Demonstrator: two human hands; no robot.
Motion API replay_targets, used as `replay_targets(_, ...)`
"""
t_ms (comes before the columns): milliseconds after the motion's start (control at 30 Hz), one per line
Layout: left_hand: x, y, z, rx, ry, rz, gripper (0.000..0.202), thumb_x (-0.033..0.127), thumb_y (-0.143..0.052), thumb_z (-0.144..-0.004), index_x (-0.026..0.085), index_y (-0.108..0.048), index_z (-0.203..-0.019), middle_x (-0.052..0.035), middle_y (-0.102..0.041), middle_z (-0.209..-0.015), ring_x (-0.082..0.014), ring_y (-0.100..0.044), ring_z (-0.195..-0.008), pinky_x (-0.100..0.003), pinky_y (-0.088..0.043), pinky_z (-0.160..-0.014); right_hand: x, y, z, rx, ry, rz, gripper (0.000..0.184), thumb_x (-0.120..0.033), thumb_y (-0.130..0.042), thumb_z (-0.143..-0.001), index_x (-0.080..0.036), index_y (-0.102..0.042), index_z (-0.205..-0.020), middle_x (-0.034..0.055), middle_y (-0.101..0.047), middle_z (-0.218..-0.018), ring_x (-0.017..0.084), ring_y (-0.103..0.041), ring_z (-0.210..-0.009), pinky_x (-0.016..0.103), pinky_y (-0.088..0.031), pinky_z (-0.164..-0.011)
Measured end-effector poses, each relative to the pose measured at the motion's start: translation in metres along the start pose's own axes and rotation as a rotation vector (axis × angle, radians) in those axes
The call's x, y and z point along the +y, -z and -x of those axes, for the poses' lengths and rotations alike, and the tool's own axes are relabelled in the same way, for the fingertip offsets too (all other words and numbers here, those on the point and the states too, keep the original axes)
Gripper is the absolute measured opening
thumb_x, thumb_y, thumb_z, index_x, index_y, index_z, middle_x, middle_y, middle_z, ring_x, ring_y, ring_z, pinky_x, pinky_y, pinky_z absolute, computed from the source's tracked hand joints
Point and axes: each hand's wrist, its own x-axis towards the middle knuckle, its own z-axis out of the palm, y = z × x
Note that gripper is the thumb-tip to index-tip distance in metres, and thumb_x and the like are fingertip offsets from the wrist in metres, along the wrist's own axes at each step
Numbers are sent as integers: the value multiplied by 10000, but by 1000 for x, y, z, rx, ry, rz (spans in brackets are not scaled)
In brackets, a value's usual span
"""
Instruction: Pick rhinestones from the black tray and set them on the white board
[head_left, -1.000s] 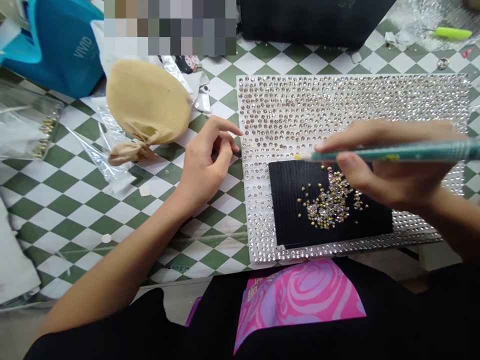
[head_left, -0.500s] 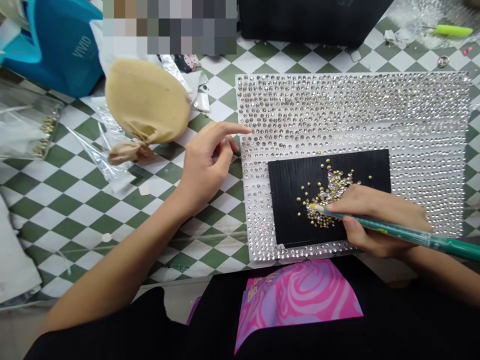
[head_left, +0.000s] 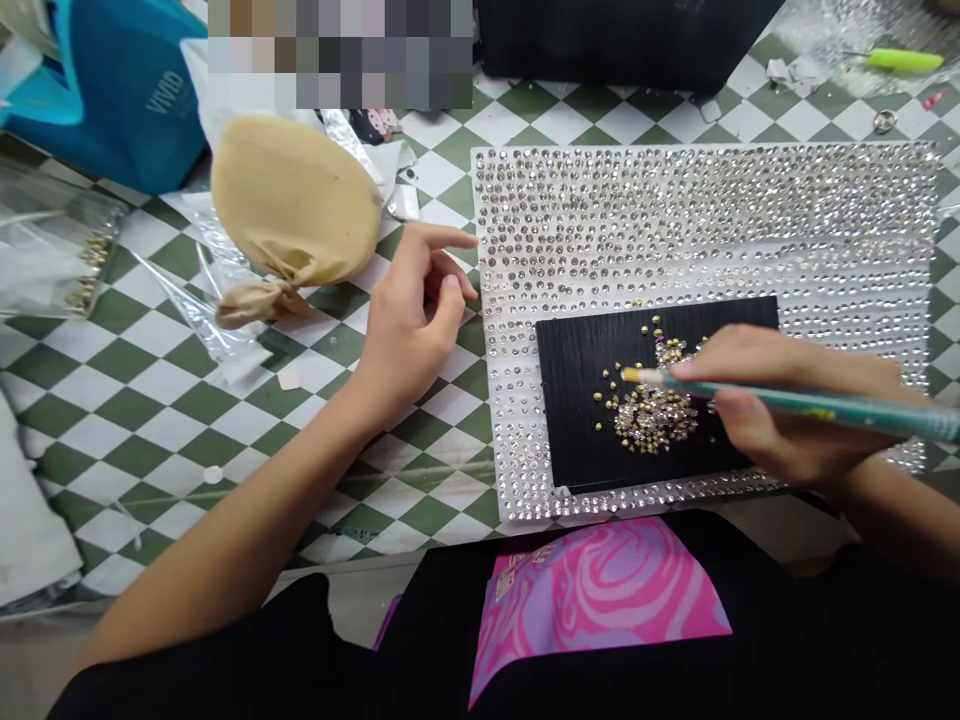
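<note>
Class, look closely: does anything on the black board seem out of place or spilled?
Yes, mildly: a few loose gems lie scattered left of the main pile on the black board, looking like strays.

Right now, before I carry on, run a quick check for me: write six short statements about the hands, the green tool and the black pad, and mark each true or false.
1. The right hand holds a green pen-shaped tool. True.
2. The tool's tip is blue. False: its tip is yellow.
3. The black pad lies on the studded sheet. True.
4. The black pad is bare. False: a heap of loose stones lies on it.
5. The left hand is by the sheet's left edge. True.
6. The left hand grips a tool as well. False: no tool shows in it.
</note>
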Motion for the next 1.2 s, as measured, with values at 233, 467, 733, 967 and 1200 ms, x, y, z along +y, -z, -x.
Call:
replay_targets(233, -6, -2, -1, 41, -37, -29, 175, 354, -506, -930, 240, -500, -1063, 12, -587, -767, -119, -582, -719, -267, -490, -611, 24, -28, -80, 21, 151, -111, 82, -192, -591, -868, -160, -666, -868, 31, -727, -847, 90, -679, -746, 214, -547, -634)
replay_targets(467, -5, -1, 0, 25, -16, -10, 167, 328, -513, -920, 245, -504, -1064, 12, -587, -772, -119, -579, -701, -281, -489, -620, 25, -57, -124, -115, 84, -18, 154, -267, -538, -909, -180, -607, -803, -10, -663, -765, 69, -631, -749, 193, -514, -702)
replay_targets(733, -4, -1, -1, 20, -13, -8, 154, 333, -518, -915, 256, -503, -1048, 10, -599, -770, -120, -577, -693, -282, -484, -622, 31, -65, -127, -146, 102, 74, 194, -314, -535, -915, -174, -586, -791, -18, -631, -731, 68, -623, -730, 194, -492, -698)
replay_targets(967, -3, 0, 0, -2, 9, -14, 192, 360, -493, -934, 234, -490, -1079, 11, -594, -802, -112, -577, -728, -289, -494, -660, 36, -67, -127, -164, 119, 112, 198, -354, -528, -923, -190, -604, -843, -25, -633, -755, 68, -624, -741, 195, -497, -689)
replay_targets(1200, -4, 0, 1, -13, 6, -23, 183, 337, -475, -939, 255, -490, -1101, 13, -585, -795, -114, -558, -706, -307, -505, -666, 29, -62, -128, -164, 72, 62, 174, -306, -531, -919, -193, -598, -806, -12, -653, -772, 75, -626, -745, 204, -513, -714)
